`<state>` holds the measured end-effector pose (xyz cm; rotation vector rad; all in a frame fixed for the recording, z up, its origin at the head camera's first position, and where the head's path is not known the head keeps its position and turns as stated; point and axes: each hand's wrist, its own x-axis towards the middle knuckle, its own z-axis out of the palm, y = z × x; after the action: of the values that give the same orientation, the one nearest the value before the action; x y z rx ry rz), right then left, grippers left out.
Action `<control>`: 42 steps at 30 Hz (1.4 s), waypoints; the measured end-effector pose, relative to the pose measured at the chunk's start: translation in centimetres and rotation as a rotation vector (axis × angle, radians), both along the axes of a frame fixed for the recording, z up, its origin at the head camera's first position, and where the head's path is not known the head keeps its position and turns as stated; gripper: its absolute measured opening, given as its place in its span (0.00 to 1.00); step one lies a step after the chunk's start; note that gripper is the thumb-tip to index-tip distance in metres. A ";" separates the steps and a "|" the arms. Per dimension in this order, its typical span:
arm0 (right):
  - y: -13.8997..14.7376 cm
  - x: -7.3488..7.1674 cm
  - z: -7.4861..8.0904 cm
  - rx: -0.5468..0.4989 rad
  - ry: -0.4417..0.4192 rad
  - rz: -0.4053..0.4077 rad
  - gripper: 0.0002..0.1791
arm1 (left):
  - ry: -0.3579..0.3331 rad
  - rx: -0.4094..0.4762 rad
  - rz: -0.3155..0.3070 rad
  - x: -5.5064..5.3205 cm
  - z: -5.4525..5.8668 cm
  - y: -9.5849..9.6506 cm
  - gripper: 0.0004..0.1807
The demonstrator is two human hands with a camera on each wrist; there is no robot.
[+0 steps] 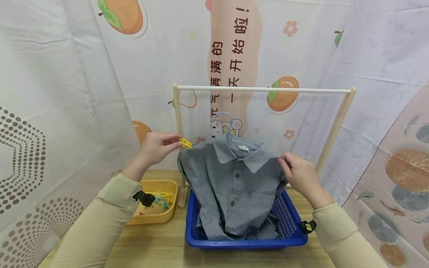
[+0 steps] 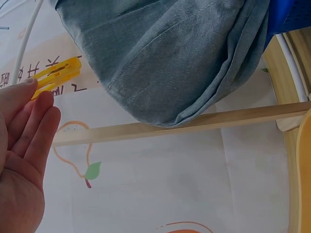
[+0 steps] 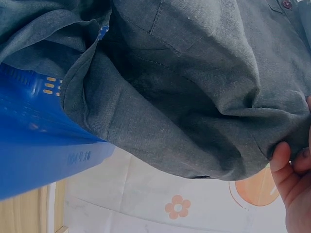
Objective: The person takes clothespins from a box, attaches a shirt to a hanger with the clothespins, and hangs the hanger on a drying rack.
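Just left of the grey shirt (image 1: 236, 190), partly in the blue basket (image 1: 246, 243), fingers of the left hand (image 1: 155, 148) pinch a yellow clothespin (image 1: 185, 143), its long axis pointing toward the near shoulder (image 1: 198, 150); the right hand (image 1: 300, 175) pinches the far shoulder (image 1: 273, 159).

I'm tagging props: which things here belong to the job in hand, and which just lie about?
In the job:
grey shirt, pinched by the right hand
blue hanger inside it
yellow clip in the left hand
likely blue basket, clip tray, rack

Apparently incidental:
printed backdrop
black wristbands
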<state>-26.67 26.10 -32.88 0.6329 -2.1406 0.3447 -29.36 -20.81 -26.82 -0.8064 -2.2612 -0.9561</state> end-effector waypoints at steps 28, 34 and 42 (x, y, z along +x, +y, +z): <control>0.0 0.2 0.0 0.012 0.058 0.042 0.05 | -0.019 -0.041 -0.015 -0.5 -0.3 1.1 0.10; -0.1 0.3 0.2 0.016 0.053 0.051 0.04 | -0.035 -0.045 -0.015 -0.4 -0.3 1.2 0.09; 0.0 0.4 0.2 0.015 0.041 0.060 0.03 | -0.096 -0.043 -0.037 -0.6 -0.2 1.4 0.10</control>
<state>-26.28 26.08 -32.66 0.7079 -2.0903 0.3461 -29.97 -19.42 -27.01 -0.8394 -2.3638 -0.9861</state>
